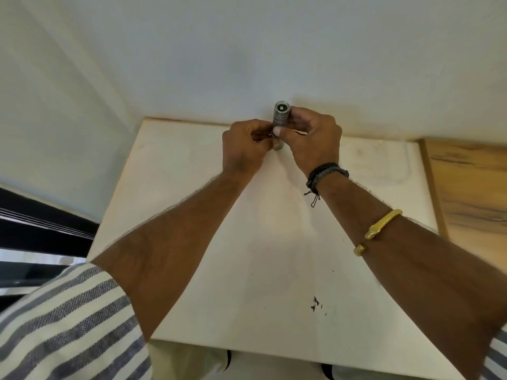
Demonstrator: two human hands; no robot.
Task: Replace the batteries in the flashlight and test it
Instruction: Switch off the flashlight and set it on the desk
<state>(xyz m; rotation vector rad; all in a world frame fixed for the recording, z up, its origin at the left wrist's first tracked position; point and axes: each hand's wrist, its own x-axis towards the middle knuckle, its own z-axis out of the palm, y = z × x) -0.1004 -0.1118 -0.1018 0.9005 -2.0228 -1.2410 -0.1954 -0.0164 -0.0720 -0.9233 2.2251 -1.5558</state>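
Note:
A small silver flashlight stands upright above the far edge of the white table, its round top end facing up. My right hand grips its upper body, thumb pressed on the barrel. My left hand pinches the lower part of the barrel from the left. The bottom end shows just below my fingers, close to or touching the table. No loose batteries are visible; my hands hide the middle of the flashlight.
A white wall rises right behind the table. A wooden surface adjoins the table on the right. Dark furniture lies to the left. Small dark specks mark the near table top.

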